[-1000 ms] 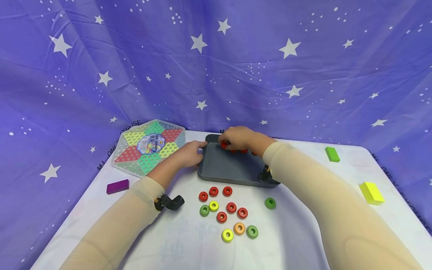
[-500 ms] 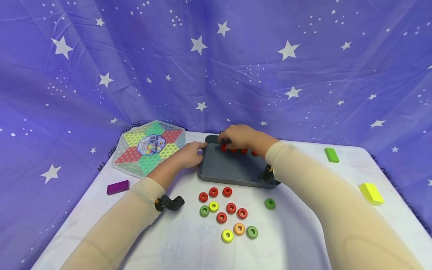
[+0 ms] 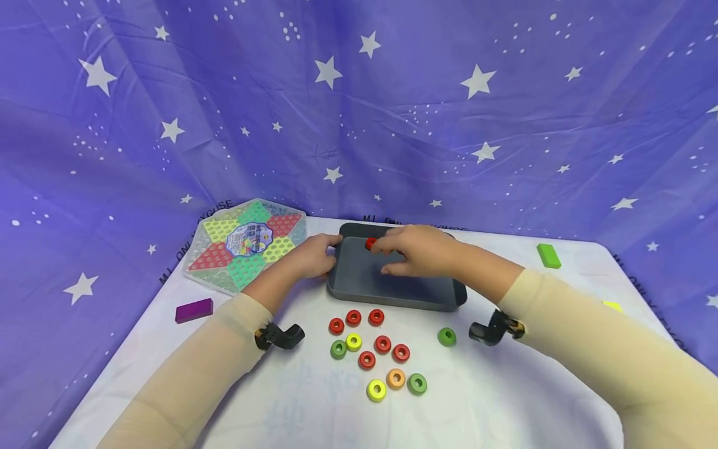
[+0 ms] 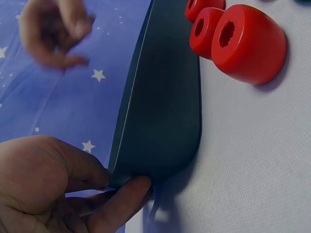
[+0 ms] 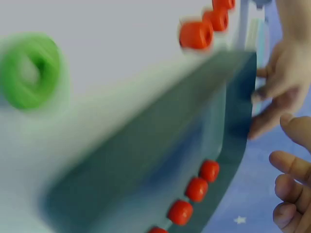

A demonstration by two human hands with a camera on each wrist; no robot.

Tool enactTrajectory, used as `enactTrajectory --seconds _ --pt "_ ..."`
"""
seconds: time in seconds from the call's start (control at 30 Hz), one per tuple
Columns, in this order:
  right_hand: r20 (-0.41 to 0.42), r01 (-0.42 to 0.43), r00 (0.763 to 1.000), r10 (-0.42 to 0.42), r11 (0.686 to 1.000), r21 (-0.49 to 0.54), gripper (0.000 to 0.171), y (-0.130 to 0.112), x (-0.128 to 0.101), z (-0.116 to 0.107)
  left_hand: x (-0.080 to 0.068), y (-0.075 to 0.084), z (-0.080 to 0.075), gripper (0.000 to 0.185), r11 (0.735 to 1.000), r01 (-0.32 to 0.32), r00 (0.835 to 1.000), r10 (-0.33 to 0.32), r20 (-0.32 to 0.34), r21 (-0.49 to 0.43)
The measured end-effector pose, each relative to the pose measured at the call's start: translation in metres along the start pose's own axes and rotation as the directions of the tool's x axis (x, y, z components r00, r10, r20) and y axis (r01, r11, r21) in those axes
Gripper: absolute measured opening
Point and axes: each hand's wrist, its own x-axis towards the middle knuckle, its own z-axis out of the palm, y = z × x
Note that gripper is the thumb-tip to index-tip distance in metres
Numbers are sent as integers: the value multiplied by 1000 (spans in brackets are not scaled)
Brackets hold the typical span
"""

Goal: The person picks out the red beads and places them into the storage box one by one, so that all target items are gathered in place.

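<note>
The left hand (image 3: 311, 255) is pinching the left rim of the grey tray (image 3: 387, 284), which is sitting near the table's (image 3: 505, 399) far edge. The right hand (image 3: 417, 252) is hovering over the tray, fingers relaxed and holding nothing, beside red rings (image 5: 197, 189) lining the tray's far wall. Loose rings (image 3: 376, 352) are lying toward the near edge.

Dark grey tray (image 3: 359, 288), red rings (image 3: 383, 343) (also green, yellow, orange), star-patterned purple cloth (image 3: 392, 112)
</note>
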Motion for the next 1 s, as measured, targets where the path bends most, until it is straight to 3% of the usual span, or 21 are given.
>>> enactTrajectory --seconds 0.3,0.6,0.77,1.0 --pt "107 13 994 -21 997 77 35 -40 -63 42 0 3 -2 67 1000 -6 1000 6 3 0" --pt "134 50 989 -64 993 106 26 -52 -83 81 -4 3 -1 66 1000 12 1000 -12 11 -4" --pt "129 38 990 -53 992 119 23 -52 -84 76 -4 2 2 66 1000 14 1000 -14 11 -6" --pt "101 13 995 -26 992 128 24 -44 -76 46 -1 2 0 66 1000 9 1000 -9 18 -13"
